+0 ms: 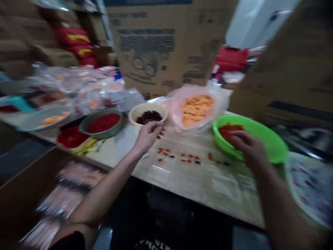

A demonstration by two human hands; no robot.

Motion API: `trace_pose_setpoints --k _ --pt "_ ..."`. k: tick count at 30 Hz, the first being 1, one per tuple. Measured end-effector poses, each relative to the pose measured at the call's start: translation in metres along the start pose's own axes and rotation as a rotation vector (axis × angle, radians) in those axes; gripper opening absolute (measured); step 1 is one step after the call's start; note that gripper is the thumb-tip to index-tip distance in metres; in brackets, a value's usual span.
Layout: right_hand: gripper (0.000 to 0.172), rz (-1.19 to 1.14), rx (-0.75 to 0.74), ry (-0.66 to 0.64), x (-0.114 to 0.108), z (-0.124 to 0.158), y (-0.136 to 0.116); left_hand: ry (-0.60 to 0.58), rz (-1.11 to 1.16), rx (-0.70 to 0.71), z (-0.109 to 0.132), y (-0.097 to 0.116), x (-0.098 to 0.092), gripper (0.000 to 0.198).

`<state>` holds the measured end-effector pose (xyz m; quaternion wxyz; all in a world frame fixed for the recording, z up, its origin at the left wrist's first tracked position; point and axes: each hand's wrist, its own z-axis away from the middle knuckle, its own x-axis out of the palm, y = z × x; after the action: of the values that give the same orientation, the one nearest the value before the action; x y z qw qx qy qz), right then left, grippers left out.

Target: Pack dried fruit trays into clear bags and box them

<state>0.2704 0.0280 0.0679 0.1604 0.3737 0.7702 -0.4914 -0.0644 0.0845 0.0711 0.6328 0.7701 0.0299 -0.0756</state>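
- Well, tall cardboard cartons [166, 45] filled the top of the view, and another carton [293, 76] leaned in at upper right. Their dark printing was too blurred to read.
- A long pale wooden counter [208, 184] crossed the frame, its front edge dropping toward lower right. A brown box [23, 198] at lower left, just below that edge, held rows of flat packets [78, 175].
- At upper centre, a pinkish plastic bag [221, 104] lay open around orange pieces [196, 110]. More filled plastic bags [83, 85] were heaped at upper left.
- The right hand [247, 147] reached into a bright green plastic bowl [270, 139], down among red-orange pieces [230, 132]. Its fingers were curled, but I could not tell whether they gripped anything.
- The left hand [149, 135] hung just in front of a cream bowl [137, 114] of dark pieces [148, 117], its fingers loosely bent. I could not tell whether it held anything.
- An olive bowl [84, 126] of red pieces [104, 122] sat left of the cream bowl.
- Small orange and dark pieces [182, 156] lay in loose rows between the hands, with open counter between them and the front edge.
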Motion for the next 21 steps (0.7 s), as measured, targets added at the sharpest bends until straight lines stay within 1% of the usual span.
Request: trace_pose_setpoints --k 1,2,3,4,5,6,7,8,10,11,12,13,14,15,16,18,19,21 --pt "0.024 0.034 0.005 -0.022 -0.01 0.015 -0.001 -0.209 0.138 -0.078 0.004 0.003 0.045 0.02" --pt "0.021 0.067 -0.003 -0.059 -0.013 0.025 -0.003 -0.383 0.263 -0.168 0.009 0.007 0.085 0.022" --pt "0.021 0.098 -0.014 -0.098 -0.012 0.032 -0.006 -0.513 0.365 -0.256 0.013 0.009 0.12 0.024" --pt "0.022 0.126 -0.021 -0.129 -0.009 0.036 -0.007 -0.593 0.44 -0.332 0.016 0.011 0.149 0.025" --pt "0.023 0.141 -0.019 -0.154 -0.006 0.038 -0.006 -0.626 0.482 -0.384 0.017 0.01 0.172 0.024" --pt "0.023 0.133 -0.003 -0.165 -0.006 0.04 -0.002 -0.64 0.506 -0.423 0.016 0.009 0.189 0.022" --pt "0.024 0.091 0.031 -0.161 -0.008 0.043 0.004 -0.648 0.518 -0.452 0.013 0.006 0.202 0.02" --pt "0.024 0.016 0.082 -0.14 -0.013 0.047 0.012 -0.661 0.519 -0.475 0.009 0.003 0.21 0.019" --pt "0.027 -0.17 0.217 -0.054 -0.024 0.059 0.032 -0.703 0.479 -0.488 0.001 -0.006 0.22 0.017" --pt "0.029 -0.229 0.281 0.0 -0.028 0.066 0.042 -0.716 0.42 -0.462 -0.002 -0.012 0.224 0.015" --pt "0.03 -0.24 0.325 0.038 -0.031 0.075 0.05 -0.724 0.322 -0.403 -0.004 -0.018 0.228 0.014" --pt "0.028 -0.199 0.34 0.043 -0.03 0.085 0.056 -0.727 0.198 -0.325 -0.005 -0.024 0.232 0.014" --pt "0.025 -0.113 0.333 0.01 -0.027 0.095 0.06 -0.726 0.07 -0.245 -0.005 -0.03 0.237 0.015" --pt "0.025 0.0 0.312 -0.055 -0.021 0.106 0.061 -0.724 -0.047 -0.17 -0.004 -0.037 0.242 0.017" --pt "0.026 0.115 0.288 -0.14 -0.014 0.116 0.06 -0.723 -0.144 -0.106 -0.002 -0.043 0.248 0.018" --pt "0.03 0.286 0.26 -0.296 0.002 0.136 0.052 -0.725 -0.266 -0.005 0.001 -0.053 0.257 0.02" --pt "0.031 0.334 0.257 -0.343 0.009 0.145 0.047 -0.728 -0.306 0.041 0.003 -0.057 0.26 0.021" --pt "0.032 0.368 0.26 -0.369 0.019 0.157 0.038 -0.741 -0.393 0.138 0.005 -0.062 0.265 0.021"
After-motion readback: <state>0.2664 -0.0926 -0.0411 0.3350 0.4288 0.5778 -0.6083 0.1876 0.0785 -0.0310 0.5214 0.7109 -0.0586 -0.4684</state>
